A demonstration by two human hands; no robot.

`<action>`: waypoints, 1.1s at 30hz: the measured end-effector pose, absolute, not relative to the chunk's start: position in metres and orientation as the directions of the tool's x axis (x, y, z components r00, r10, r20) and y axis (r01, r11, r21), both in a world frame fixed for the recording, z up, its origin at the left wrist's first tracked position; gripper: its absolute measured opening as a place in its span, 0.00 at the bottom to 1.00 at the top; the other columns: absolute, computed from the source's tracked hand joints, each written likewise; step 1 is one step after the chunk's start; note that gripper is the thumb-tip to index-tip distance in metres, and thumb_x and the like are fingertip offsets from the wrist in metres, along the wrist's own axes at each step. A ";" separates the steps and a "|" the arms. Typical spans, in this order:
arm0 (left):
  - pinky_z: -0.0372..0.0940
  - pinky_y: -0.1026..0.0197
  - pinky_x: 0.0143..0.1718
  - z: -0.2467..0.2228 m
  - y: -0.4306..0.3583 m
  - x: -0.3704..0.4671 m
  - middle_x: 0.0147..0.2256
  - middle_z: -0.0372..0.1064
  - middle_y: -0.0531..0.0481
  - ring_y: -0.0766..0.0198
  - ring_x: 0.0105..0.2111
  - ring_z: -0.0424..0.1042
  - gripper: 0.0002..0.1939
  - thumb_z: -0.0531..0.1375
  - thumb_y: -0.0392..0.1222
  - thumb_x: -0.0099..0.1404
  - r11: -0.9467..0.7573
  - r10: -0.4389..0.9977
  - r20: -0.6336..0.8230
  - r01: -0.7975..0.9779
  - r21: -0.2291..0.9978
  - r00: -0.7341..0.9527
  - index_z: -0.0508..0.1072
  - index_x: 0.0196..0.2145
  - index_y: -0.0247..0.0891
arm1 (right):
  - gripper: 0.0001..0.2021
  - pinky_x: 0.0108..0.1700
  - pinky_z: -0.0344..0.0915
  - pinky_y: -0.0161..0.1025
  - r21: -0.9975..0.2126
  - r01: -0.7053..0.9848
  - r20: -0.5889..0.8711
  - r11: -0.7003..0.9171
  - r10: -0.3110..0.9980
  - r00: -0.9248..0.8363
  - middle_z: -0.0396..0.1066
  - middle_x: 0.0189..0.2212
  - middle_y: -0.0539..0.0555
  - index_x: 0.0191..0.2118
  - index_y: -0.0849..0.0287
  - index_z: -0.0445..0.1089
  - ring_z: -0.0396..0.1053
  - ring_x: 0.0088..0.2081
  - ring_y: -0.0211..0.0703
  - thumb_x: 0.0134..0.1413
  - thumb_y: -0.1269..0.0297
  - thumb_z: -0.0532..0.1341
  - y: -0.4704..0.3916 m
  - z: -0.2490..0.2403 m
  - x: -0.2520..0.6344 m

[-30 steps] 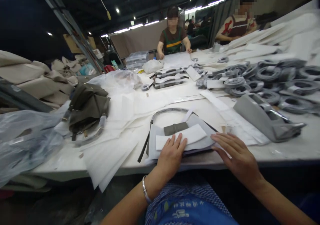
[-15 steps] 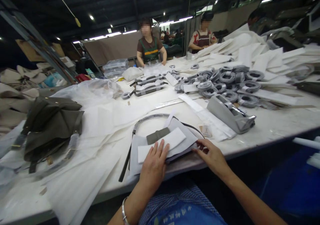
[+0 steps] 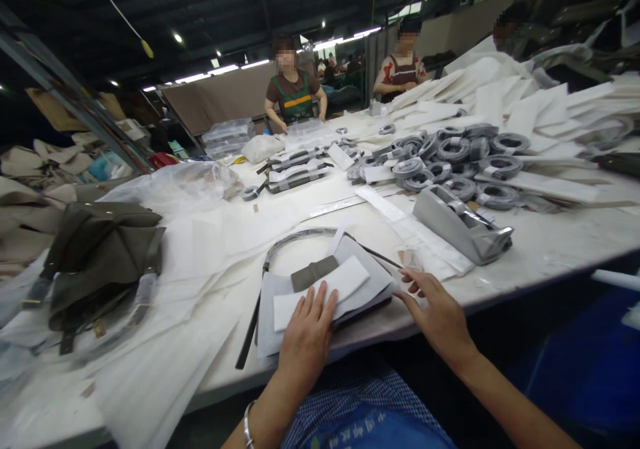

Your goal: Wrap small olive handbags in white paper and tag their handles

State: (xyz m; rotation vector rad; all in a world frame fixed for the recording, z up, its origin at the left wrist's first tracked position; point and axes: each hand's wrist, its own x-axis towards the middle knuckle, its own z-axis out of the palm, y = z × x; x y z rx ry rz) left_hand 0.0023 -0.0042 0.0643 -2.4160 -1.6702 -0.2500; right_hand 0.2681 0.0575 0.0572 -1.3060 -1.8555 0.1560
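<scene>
My left hand [image 3: 309,329] lies flat, fingers spread, on a strip of white foam [image 3: 345,280]. Under the strip is a light grey sheet [image 3: 273,289] covering a flat, dark bag [image 3: 367,310], of which only the lower edge shows. A folded olive piece [image 3: 314,272] rests on the sheet behind the strip. From the bag a dark strap [image 3: 373,249], partly wrapped in plastic, arches away. Its right end runs to the curled fingers of my right hand [image 3: 440,312], which hold it beside the sheet's right corner; the strap's tip is hidden there.
An olive bag [image 3: 107,262] stands at left beside white sheets [image 3: 165,342]. At right are a grey tape dispenser [image 3: 453,226] and many wrapped strap coils [image 3: 453,149]. White foam pieces pile up behind. Two people [image 3: 295,92] [image 3: 400,69] stand across the table [image 3: 560,242].
My right hand has shifted slightly right from the sheet's corner to the strap, whose right side now looks straighter. My left hand keeps its place on the foam strip.
</scene>
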 end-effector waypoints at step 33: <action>0.60 0.37 0.60 0.050 -0.001 0.039 0.65 0.57 0.37 0.45 0.65 0.56 0.35 0.52 0.27 0.67 -0.272 0.881 0.376 0.957 -0.097 0.288 0.51 0.69 0.42 | 0.20 0.32 0.77 0.44 -0.901 0.431 -0.071 0.053 0.962 -0.265 0.81 0.36 0.54 0.50 0.55 0.75 0.79 0.33 0.51 0.58 0.50 0.60 0.063 0.054 0.262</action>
